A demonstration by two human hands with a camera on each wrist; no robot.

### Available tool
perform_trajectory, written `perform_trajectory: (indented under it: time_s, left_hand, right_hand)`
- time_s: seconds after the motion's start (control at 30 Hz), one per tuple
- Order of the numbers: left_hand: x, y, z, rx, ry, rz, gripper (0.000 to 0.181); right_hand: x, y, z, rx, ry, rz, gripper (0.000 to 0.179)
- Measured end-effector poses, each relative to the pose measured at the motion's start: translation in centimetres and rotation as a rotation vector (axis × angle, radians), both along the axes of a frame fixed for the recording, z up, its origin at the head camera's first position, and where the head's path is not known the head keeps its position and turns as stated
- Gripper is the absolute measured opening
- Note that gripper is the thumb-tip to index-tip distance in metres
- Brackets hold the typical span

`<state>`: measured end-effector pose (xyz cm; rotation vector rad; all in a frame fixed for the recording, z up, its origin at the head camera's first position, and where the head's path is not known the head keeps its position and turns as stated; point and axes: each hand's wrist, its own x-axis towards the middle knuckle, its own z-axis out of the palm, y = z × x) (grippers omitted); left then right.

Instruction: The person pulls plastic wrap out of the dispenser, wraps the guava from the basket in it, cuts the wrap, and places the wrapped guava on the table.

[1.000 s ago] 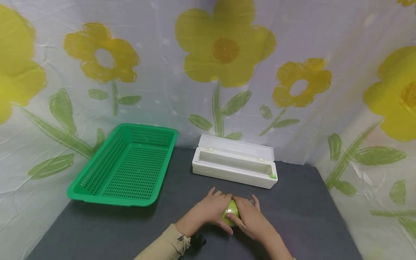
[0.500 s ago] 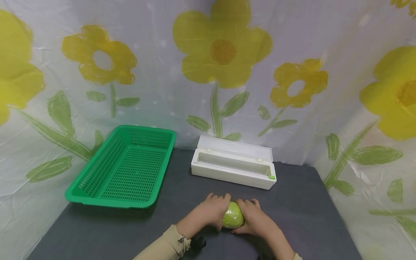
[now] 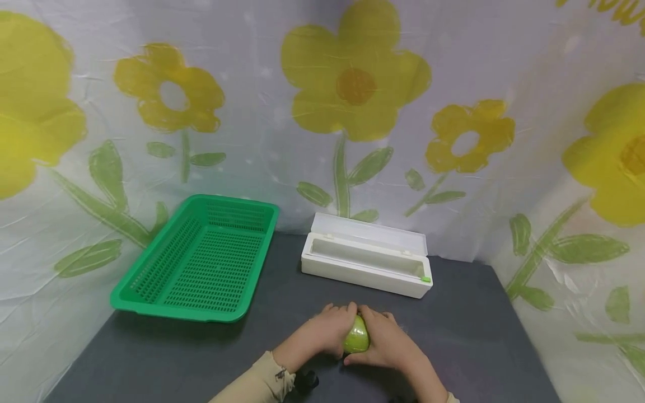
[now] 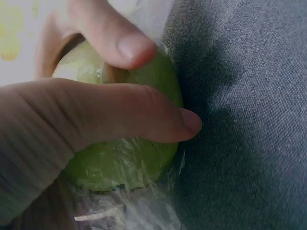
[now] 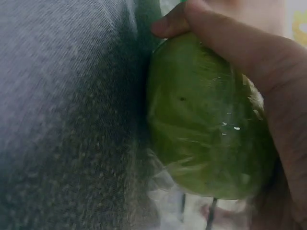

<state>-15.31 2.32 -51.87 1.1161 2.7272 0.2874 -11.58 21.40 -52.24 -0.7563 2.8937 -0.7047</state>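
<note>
A round green fruit (image 3: 356, 337), smooth-skinned, is wrapped in clear cling film (image 4: 129, 206) and sits between both hands just above or on the dark tabletop; which of the two I cannot tell. My left hand (image 3: 330, 330) grips it from the left, its thumb lying across the fruit in the left wrist view. From the right, my right hand (image 3: 385, 338) curls round it, with fingers over the top. Loose film bunches at the fruit's lower end in both wrist views. The fruit's far side is hidden behind the fingers.
Behind the hands stands a long white box (image 3: 365, 266), lid raised, with a small green slider (image 3: 425, 279). To the left is a green slotted basket (image 3: 121, 305). A flower-printed curtain (image 3: 302, 168) borders the dark table (image 3: 463, 347).
The fruit has turned and shifted slightly between the hands. Half a second ago the fingers were wider apart and more of it showed; now the right hand covers more of it.
</note>
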Motion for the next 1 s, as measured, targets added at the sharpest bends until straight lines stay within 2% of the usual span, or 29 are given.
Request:
perform_trajectory:
  time_s: [0.17, 0.4, 0.53, 0.63, 0.7, 0.8, 0.9, 1.0]
  left_hand:
    - [0.4, 0.0, 0.0, 0.033, -0.001, 0.013, 0.089]
    - [0.2, 0.1, -0.2, 0.042, -0.012, 0.024, 0.087]
    - [0.1, 0.0, -0.3, 0.021, 0.011, 0.003, 0.092]
    - [0.4, -0.5, -0.1, -0.001, 0.034, -0.003, 0.106]
    - [0.7, -1.1, 0.0, -0.006, 0.04, 0.002, 0.117]
    - [1.1, -2.0, 0.5, 0.026, 0.031, 0.031, 0.11]
    - [1.6, -2.6, 1.0, 0.076, 0.061, 0.075, 0.085]
    - [2.1, -2.7, 1.6, 0.138, 0.105, 0.139, 0.061]
  right_hand:
    - [-0.5, 0.1, 0.0, -0.037, -0.117, -0.035, 0.093]
    - [-0.4, 0.2, 0.0, -0.012, -0.149, -0.083, 0.095]
    - [-0.3, 0.1, 0.3, 0.042, -0.101, -0.092, 0.099]
    - [0.1, 0.0, 0.3, 0.08, -0.042, -0.089, 0.105]
    - [0.5, -0.1, 0.4, 0.071, -0.01, -0.085, 0.103]
    - [0.9, -0.2, 0.7, 0.021, 0.029, -0.072, 0.079]
    - [0.8, -0.1, 1.3, -0.012, 0.108, -0.055, 0.045]
    - [0.4, 0.1, 1.8, 0.0, 0.228, -0.027, 0.022]
